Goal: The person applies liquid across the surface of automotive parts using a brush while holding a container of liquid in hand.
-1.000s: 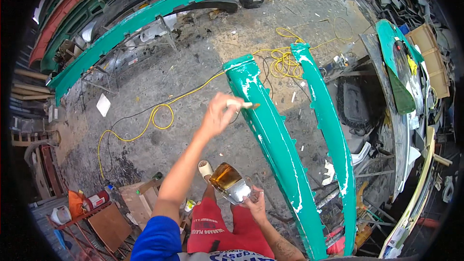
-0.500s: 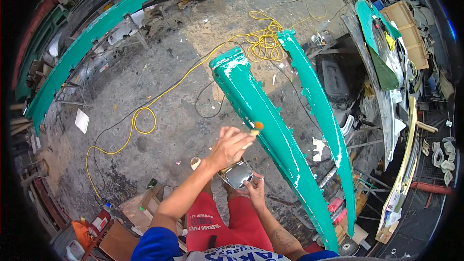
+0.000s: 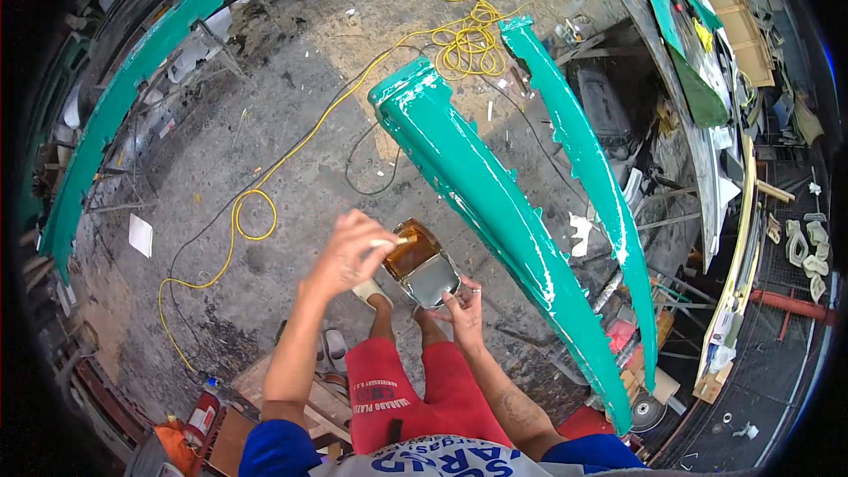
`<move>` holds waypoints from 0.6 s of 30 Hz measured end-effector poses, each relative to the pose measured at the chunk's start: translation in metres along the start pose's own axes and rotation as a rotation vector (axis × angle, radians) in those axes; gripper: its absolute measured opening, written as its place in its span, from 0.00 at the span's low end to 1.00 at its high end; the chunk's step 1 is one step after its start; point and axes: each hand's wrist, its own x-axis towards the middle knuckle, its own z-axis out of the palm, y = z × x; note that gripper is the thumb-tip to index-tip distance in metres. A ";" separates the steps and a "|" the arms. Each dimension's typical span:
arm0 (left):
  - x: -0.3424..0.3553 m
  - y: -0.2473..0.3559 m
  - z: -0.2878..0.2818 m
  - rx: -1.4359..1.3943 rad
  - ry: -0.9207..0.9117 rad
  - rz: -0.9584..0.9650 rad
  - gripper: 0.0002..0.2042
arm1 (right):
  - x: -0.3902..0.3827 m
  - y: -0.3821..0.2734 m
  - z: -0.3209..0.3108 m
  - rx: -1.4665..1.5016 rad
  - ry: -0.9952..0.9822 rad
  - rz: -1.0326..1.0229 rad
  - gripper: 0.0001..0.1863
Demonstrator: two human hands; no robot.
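Observation:
My left hand (image 3: 346,254) is closed around the pale handle of a brush (image 3: 385,242). The brush reaches over the amber-coated end of a small open container (image 3: 435,279); its bristles are hard to make out there. That container has dark amber liquid at its far end and a grey surface nearer me. My right hand (image 3: 465,316) grips its near right edge, thumb on the rim. Just to the right of the container runs a long, glossy teal moulded part (image 3: 495,203) with whitish streaks, touched by neither hand.
A narrower teal part (image 3: 587,163) lies farther right, and another long teal one (image 3: 124,93) curves along the left. A yellow cord (image 3: 468,40) lies coiled on the floor and trails left. A red cylinder (image 3: 202,412) is at the lower left. White paper (image 3: 140,235) lies on the floor.
My left hand has drawn the brush left and back from beside the teal part to the container. The container now shows its amber inside, and the whole view has shifted slightly.

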 end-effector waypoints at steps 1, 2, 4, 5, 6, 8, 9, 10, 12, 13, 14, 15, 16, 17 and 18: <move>-0.002 -0.002 0.010 0.096 -0.115 0.043 0.07 | 0.000 0.000 0.006 0.021 -0.001 -0.002 0.28; -0.005 -0.006 0.017 0.191 -0.229 0.086 0.07 | 0.000 0.001 0.011 0.027 -0.007 0.000 0.28; -0.010 -0.015 0.022 0.208 -0.237 0.033 0.06 | 0.005 0.001 0.019 0.051 -0.016 0.027 0.28; -0.012 -0.020 0.022 0.215 -0.245 -0.021 0.06 | 0.006 0.002 0.023 0.054 -0.023 0.023 0.28; -0.008 -0.017 0.014 0.126 -0.171 -0.015 0.06 | 0.006 0.005 0.023 0.077 -0.017 0.019 0.28; 0.002 -0.030 0.011 -0.035 -0.078 -0.047 0.06 | 0.011 0.007 0.020 0.116 0.000 0.019 0.28; 0.007 -0.032 0.006 -0.187 0.013 -0.099 0.06 | 0.011 0.008 0.022 0.118 -0.003 0.020 0.28; 0.013 -0.034 0.003 -0.220 0.065 -0.112 0.06 | 0.012 0.008 0.023 0.135 0.013 0.017 0.29; 0.034 -0.031 0.000 -0.283 0.089 -0.122 0.07 | 0.013 0.010 0.024 0.153 0.028 0.014 0.29; 0.049 -0.026 0.000 -0.350 0.113 -0.134 0.07 | 0.013 0.010 0.024 0.172 0.036 0.001 0.29; 0.064 -0.025 0.001 -0.313 0.103 -0.101 0.07 | 0.013 0.011 0.023 0.191 0.044 -0.012 0.29; 0.072 -0.033 -0.001 -0.307 0.108 -0.103 0.07 | 0.012 0.012 0.025 0.191 0.037 -0.010 0.29; 0.080 -0.043 0.002 -0.315 0.182 -0.096 0.07 | 0.012 0.011 0.025 0.176 0.033 -0.019 0.29; 0.085 -0.052 0.003 -0.321 0.256 -0.091 0.07 | 0.011 0.010 0.025 0.161 0.028 -0.028 0.29; 0.092 -0.058 0.002 -0.331 0.256 -0.087 0.07 | 0.011 0.007 0.021 0.155 0.034 -0.033 0.29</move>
